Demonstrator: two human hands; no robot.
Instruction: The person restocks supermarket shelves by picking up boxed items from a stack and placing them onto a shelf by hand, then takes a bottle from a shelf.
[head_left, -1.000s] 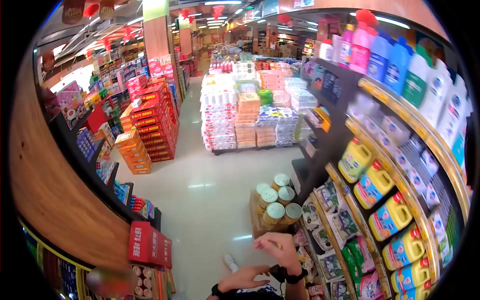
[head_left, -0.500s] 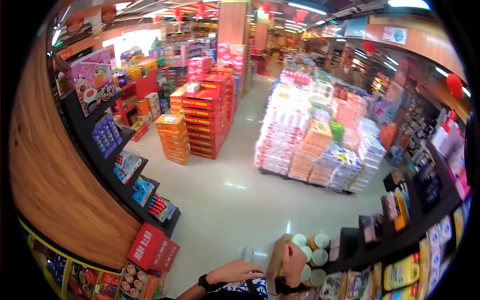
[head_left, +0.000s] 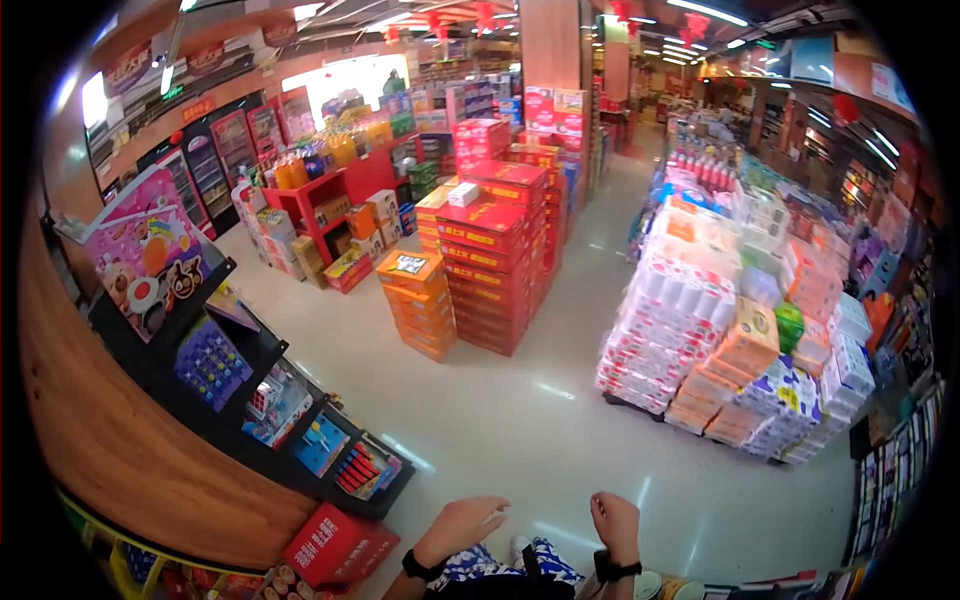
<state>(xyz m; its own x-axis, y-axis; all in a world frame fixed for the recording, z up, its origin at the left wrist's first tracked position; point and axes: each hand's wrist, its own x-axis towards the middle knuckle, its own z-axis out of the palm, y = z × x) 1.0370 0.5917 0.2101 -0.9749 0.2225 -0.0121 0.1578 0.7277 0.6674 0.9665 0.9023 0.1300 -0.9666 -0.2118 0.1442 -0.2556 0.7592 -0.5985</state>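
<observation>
My left hand [head_left: 465, 528] is held out low in front of my body, its fingers loosely stretched and holding nothing. To its right, my right hand [head_left: 617, 524] is raised with the fingers curled in, and no object shows in it. Dark bands circle both wrists. Below and between the hands are blue-and-white patterned clothing [head_left: 470, 564] and a light shoe [head_left: 520, 548] on the floor. Neither hand touches any goods. Nearest on the left is a red box with white lettering [head_left: 335, 545]; pale round lids [head_left: 648, 583] show beside my right wrist.
Ahead on the shiny floor [head_left: 520, 420] rise stacked red cartons [head_left: 490, 270] and orange boxes [head_left: 415, 305]. Wrapped tissue packs [head_left: 680, 310] form a big pile at right. A black stepped shelf [head_left: 260, 385] with toys lines the left. Drink fridges [head_left: 205, 170] stand farther back.
My view has turned left, so the cartons and tissue pile sit farther right. Fridges have come into view; the right-hand shelves have mostly left it. My hands are farther apart.
</observation>
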